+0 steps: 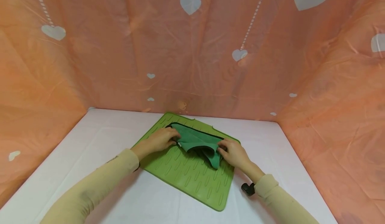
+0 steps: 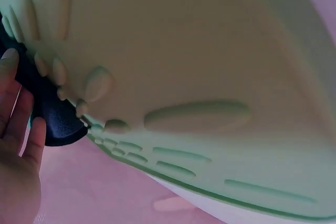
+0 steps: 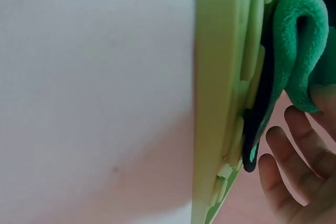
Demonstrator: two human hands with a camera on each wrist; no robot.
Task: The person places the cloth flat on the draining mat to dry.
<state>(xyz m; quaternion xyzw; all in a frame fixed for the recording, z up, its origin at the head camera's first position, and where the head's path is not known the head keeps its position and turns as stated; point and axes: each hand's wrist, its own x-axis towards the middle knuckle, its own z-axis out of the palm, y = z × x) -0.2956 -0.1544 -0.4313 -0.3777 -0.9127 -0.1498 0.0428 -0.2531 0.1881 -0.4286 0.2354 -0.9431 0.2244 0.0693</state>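
Observation:
A green cloth with a black edging lies rumpled and partly folded over on a light green ribbed mat. At the cloth's left end my left hand pinches it; the left wrist view shows those fingers against a dark part of the cloth. My right hand grips the right end, where the fabric bulges up in a loop. Seen from the right wrist, the fuzzy fold is at the thumb side, and the other fingers are spread beside it.
The mat rests askew on a white-covered table. A small black object is beside the right wrist. An orange curtain with white hearts hangs behind and along both sides.

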